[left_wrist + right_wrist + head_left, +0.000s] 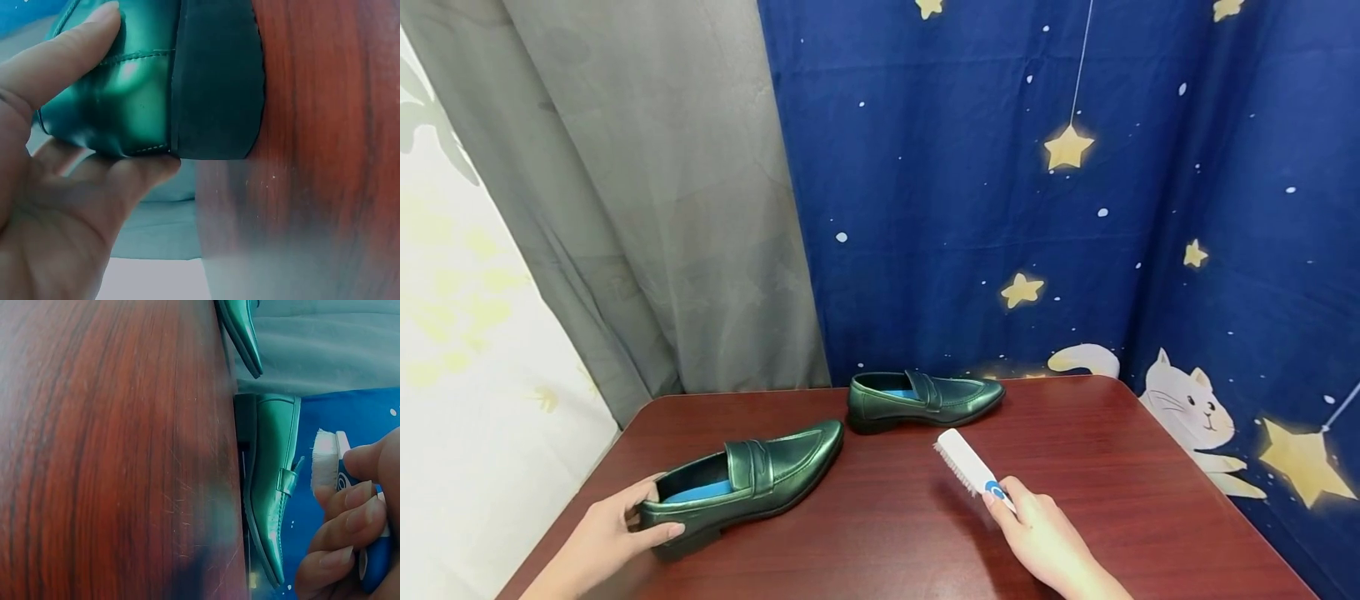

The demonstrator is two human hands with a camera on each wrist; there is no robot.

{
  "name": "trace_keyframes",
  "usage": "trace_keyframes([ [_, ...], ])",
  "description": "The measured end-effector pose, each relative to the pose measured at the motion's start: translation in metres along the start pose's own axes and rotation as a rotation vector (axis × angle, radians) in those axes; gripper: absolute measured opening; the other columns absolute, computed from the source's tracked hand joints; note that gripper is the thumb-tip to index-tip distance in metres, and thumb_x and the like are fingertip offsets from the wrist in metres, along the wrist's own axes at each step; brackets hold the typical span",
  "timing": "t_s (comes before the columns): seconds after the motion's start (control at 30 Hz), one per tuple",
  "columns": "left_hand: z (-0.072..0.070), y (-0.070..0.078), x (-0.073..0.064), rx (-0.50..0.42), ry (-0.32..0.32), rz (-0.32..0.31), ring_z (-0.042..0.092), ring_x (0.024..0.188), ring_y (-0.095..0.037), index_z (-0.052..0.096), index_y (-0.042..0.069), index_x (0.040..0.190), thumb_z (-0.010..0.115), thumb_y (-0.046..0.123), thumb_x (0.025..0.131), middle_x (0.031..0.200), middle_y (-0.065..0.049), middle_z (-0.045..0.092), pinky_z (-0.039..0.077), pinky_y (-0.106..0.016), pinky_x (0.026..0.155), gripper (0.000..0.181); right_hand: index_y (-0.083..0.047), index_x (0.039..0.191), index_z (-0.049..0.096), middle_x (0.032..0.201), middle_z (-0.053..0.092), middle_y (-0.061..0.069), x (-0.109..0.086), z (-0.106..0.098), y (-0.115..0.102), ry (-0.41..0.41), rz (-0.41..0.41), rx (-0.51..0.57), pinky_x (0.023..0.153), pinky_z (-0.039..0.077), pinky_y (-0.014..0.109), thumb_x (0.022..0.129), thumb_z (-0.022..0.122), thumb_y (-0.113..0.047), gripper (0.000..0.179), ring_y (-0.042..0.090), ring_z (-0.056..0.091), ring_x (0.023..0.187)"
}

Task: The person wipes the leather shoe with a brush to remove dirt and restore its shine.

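At one table (865, 550) are two shoes (756, 479), one brush (967, 462).

Behind the red-brown bench (820, 558), a grey curtain (700, 208) hangs left, a blue curtain (940, 208) right, yellow stars (1069, 148) all over! Printed white cat (1183, 408) peeking by its right edge, pale patterned cloth (467, 417) off its left!

The loafers (756, 475) look like smooth, glossy leather, one heel (217, 81) matt rubber, the scrubbing brush (967, 460) plastic with rough bristles (323, 456), the tabletop (865, 525) glossy wood, the curtains (955, 200) matt cloth.
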State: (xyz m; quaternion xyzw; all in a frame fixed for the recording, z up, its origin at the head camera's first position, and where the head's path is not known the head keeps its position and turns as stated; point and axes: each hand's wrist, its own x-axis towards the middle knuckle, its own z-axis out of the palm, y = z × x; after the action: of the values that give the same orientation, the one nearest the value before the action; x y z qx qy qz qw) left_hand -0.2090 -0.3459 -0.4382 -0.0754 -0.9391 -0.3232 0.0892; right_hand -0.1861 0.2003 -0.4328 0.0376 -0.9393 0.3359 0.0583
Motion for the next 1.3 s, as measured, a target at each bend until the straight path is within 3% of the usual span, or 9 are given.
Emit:
trace_keyframes([
  [0.2, -0.004, -0.01, 0.004, -0.189, -0.087, 0.115, 0.055, 0.071, -0.003, 0.05, 0.006, 0.086, 0.085, 0.012, 0.079, 0.089, 0.003, 0.053, 0.046, -0.024, 0.06, 0.036, -0.021, 0.101, 0.062, 0.073, 0.056, -0.01, 0.001, -0.001, -0.003, -0.02, 0.012, 0.006, 0.065, 0.04, 0.026, 0.1, 0.063, -0.036, 0.016, 0.007, 0.048, 0.067],
  [0.37, -0.005, -0.015, 0.008, -0.307, -0.192, 0.175, 0.057, 0.074, -0.004, 0.048, 0.004, 0.084, 0.08, 0.007, 0.084, 0.087, 0.008, 0.053, 0.048, -0.025, 0.061, 0.032, -0.02, 0.103, 0.063, 0.073, 0.056, -0.01, 0.0, -0.002, -0.005, -0.033, 0.017, 0.01, 0.065, 0.039, 0.026, 0.099, 0.064, -0.035, 0.015, 0.007, 0.049, 0.067],
  [0.53, 0.003, -0.009, 0.012, -0.365, -0.231, 0.231, 0.056, 0.073, -0.003, 0.048, 0.003, 0.082, 0.079, 0.005, 0.084, 0.089, 0.007, 0.055, 0.048, -0.026, 0.06, 0.031, -0.019, 0.104, 0.063, 0.075, 0.058, -0.009, 0.001, -0.002, -0.005, -0.04, 0.011, 0.017, 0.065, 0.04, 0.026, 0.099, 0.064, -0.035, 0.017, 0.007, 0.05, 0.068],
  [0.67, 0.014, 0.005, 0.018, -0.324, -0.226, 0.233, 0.053, 0.07, -0.001, 0.049, 0.006, 0.082, 0.082, 0.012, 0.082, 0.091, -0.003, 0.058, 0.046, -0.025, 0.059, 0.034, -0.019, 0.105, 0.063, 0.077, 0.059, -0.01, 0.001, -0.002, -0.006, -0.044, 0.008, 0.021, 0.066, 0.041, 0.026, 0.099, 0.063, -0.037, 0.018, 0.007, 0.051, 0.069],
  [0.8, 0.025, 0.022, 0.025, -0.258, -0.208, 0.255, 0.049, 0.068, 0.0, 0.049, 0.01, 0.082, 0.084, 0.019, 0.08, 0.121, -0.021, 0.064, 0.043, -0.024, 0.058, 0.037, -0.019, 0.105, 0.063, 0.077, 0.059, -0.01, 0.002, -0.002, -0.007, -0.041, 0.008, 0.021, 0.066, 0.041, 0.026, 0.099, 0.064, -0.036, 0.018, 0.007, 0.05, 0.069],
  [0.9, 0.034, 0.033, 0.029, -0.252, -0.211, 0.287, 0.043, 0.063, 0.002, 0.047, 0.012, 0.081, 0.085, 0.02, 0.079, 0.102, -0.018, 0.065, 0.041, -0.023, 0.054, 0.039, -0.019, 0.104, 0.063, 0.075, 0.058, -0.01, 0.001, -0.003, -0.006, -0.032, 0.009, 0.02, 0.066, 0.04, 0.026, 0.099, 0.064, -0.035, 0.017, 0.006, 0.05, 0.068],
  [0.97, 0.04, 0.039, 0.031, -0.258, -0.216, 0.314, 0.039, 0.06, 0.003, 0.047, 0.012, 0.081, 0.085, 0.019, 0.079, 0.081, -0.013, 0.054, 0.038, -0.022, 0.052, 0.039, -0.019, 0.105, 0.063, 0.074, 0.057, -0.009, 0.0, -0.003, -0.006, -0.03, 0.012, 0.019, 0.065, 0.04, 0.026, 0.099, 0.064, -0.035, 0.017, 0.006, 0.049, 0.067],
  [1.2, 0.058, 0.057, 0.037, -0.268, -0.231, 0.331, 0.037, 0.06, 0.004, 0.049, 0.014, 0.081, 0.085, 0.021, 0.079, 0.081, -0.005, 0.052, 0.037, -0.02, 0.052, 0.037, -0.02, 0.103, 0.063, 0.072, 0.055, -0.01, -0.001, -0.006, -0.004, -0.009, -0.003, 0.02, 0.063, 0.038, 0.025, 0.099, 0.064, -0.035, 0.016, 0.005, 0.048, 0.065],
  [1.3, 0.065, 0.064, 0.042, -0.285, -0.26, 0.32, 0.037, 0.061, 0.003, 0.049, 0.013, 0.082, 0.085, 0.023, 0.08, 0.075, -0.005, 0.044, 0.037, -0.021, 0.053, 0.038, -0.02, 0.103, 0.062, 0.071, 0.054, -0.01, -0.001, -0.007, -0.002, -0.002, -0.006, 0.023, 0.063, 0.038, 0.024, 0.099, 0.064, -0.035, 0.015, 0.005, 0.047, 0.064],
])
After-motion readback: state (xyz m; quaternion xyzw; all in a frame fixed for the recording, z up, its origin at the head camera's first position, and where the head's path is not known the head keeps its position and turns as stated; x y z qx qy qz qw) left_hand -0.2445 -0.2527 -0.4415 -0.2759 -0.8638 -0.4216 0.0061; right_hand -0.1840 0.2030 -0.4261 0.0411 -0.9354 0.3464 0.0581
